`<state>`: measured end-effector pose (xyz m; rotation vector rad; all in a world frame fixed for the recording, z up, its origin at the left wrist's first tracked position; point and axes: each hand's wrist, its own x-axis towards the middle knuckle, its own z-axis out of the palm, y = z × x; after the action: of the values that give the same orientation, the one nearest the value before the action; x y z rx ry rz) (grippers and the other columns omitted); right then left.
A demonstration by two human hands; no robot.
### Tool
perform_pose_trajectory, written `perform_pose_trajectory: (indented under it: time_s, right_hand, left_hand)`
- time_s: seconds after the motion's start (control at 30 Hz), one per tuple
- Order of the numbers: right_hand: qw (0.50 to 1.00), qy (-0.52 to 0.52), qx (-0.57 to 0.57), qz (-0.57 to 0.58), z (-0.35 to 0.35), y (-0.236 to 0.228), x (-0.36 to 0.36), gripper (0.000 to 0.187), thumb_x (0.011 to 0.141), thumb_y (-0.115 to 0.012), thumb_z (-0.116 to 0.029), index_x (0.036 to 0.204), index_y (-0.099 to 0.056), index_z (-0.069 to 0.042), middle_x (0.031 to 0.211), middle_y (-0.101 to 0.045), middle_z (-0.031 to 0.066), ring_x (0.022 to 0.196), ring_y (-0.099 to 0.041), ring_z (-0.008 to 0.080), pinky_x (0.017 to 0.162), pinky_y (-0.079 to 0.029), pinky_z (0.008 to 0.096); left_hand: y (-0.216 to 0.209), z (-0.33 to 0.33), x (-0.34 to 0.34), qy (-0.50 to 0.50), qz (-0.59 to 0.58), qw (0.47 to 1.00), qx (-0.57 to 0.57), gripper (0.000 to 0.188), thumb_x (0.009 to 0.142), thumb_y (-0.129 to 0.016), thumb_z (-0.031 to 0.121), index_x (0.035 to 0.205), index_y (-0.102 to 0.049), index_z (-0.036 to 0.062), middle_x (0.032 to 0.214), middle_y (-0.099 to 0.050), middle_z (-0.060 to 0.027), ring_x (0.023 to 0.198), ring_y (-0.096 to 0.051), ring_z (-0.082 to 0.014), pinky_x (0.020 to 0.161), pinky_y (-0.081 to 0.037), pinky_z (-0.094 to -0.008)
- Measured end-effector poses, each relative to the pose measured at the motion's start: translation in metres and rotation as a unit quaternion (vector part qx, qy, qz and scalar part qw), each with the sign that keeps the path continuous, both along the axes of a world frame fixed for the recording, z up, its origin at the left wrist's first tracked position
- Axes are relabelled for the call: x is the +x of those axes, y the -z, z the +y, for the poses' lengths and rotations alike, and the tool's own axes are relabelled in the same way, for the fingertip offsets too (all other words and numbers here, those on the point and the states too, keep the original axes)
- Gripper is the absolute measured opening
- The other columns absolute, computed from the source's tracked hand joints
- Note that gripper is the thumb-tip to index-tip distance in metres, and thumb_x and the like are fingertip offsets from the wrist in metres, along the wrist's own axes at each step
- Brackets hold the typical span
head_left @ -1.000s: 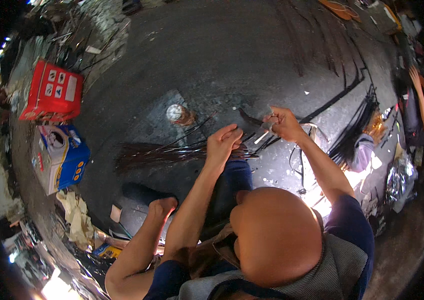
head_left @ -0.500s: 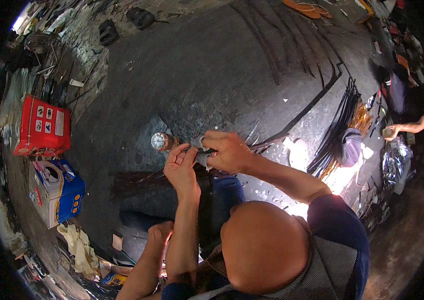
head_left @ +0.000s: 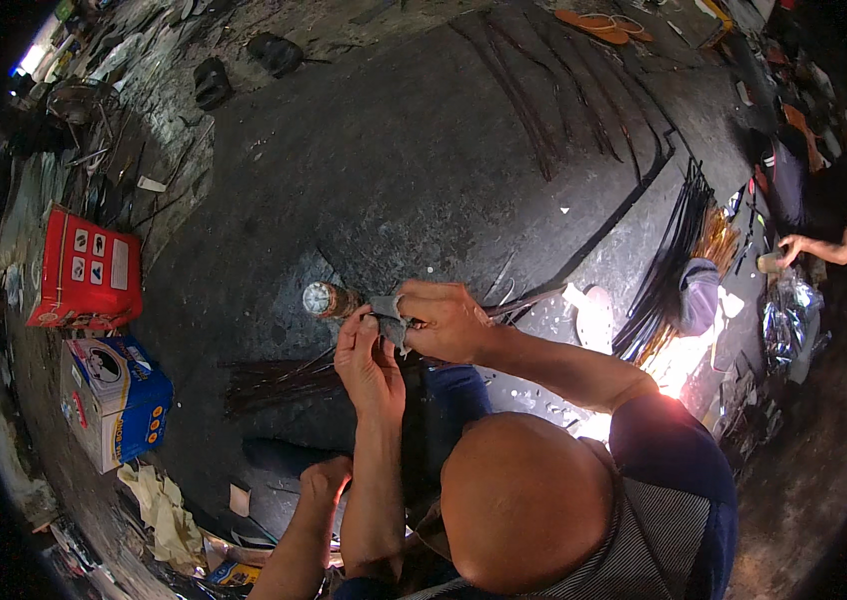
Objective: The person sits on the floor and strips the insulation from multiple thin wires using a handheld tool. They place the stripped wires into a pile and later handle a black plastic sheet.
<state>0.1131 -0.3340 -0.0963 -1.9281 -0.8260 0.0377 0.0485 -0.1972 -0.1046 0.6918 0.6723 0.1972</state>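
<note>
My left hand [head_left: 371, 365] is closed in a pinch, its thumb and fingertips meeting on the end of a dark, thin strip [head_left: 497, 311]. Beside it, my right hand [head_left: 447, 322] is closed around a piece of grey, cloth-like material [head_left: 390, 309]; the strip passes through this grip, partly hidden by the fingers. On the far side of the right hand the strip emerges toward the right. Just beyond my left fingertips stands a small brown-sided can [head_left: 328, 299] with a whitish top. Several thin dark strands [head_left: 279, 380] lie on the floor left of my left wrist.
A red box [head_left: 92, 270] and a blue-and-white box [head_left: 119, 395] stand at the left. Long dark strips [head_left: 524, 110] lie on the far floor, near orange sandals [head_left: 599, 26]. At the right are a strand bundle [head_left: 666, 265] and another person's hand [head_left: 794, 247] holding something small.
My right hand has shifted slightly left and down, close against my left hand. The grey cloth now shows more between them. At the far right, the other person's hand has moved slightly up.
</note>
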Motion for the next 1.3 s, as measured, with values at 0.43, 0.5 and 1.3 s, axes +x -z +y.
perform_pose_trajectory:
  time_s: [0.43,0.5,1.3]
  right_hand:
    - [0.964,-0.126,-0.054,-0.228,-0.012,-0.003,-0.001,0.016,0.061,-0.067,-0.018,0.059,-0.056,-0.006,0.08,-0.055,0.0066,0.079,-0.058,0.0242,0.057,-0.052,0.0365]
    - [0.966,-0.125,-0.055,-0.221,-0.022,0.003,-0.004,0.017,0.06,-0.068,-0.018,0.06,-0.057,-0.006,0.08,-0.056,0.0063,0.077,-0.058,0.0244,0.056,-0.051,0.0371]
    - [0.775,0.585,-0.191,0.145,-0.204,0.123,0.175,0.044,0.074,-0.07,-0.018,0.111,-0.054,-0.001,0.103,-0.066,0.0251,0.099,-0.064,0.0431,0.083,-0.051,0.0486]
  left_hand:
    - [0.011,0.094,-0.019,-0.094,-0.025,0.993,0.072,0.009,0.091,-0.062,0.008,0.098,-0.064,0.0034,0.093,-0.065,-0.0041,0.08,-0.061,-0.0136,0.074,-0.051,-0.0277]
    - [0.019,0.134,-0.025,-0.112,-0.024,0.991,0.071,0.01,0.092,-0.063,0.012,0.098,-0.064,0.004,0.09,-0.065,-0.003,0.079,-0.061,-0.013,0.073,-0.051,-0.0268]
    - [0.067,0.213,-0.061,-0.182,0.268,0.686,0.652,0.053,0.084,-0.073,0.022,0.131,-0.054,0.0068,0.111,-0.061,-0.0176,0.097,-0.062,-0.0261,0.08,-0.051,-0.0385]
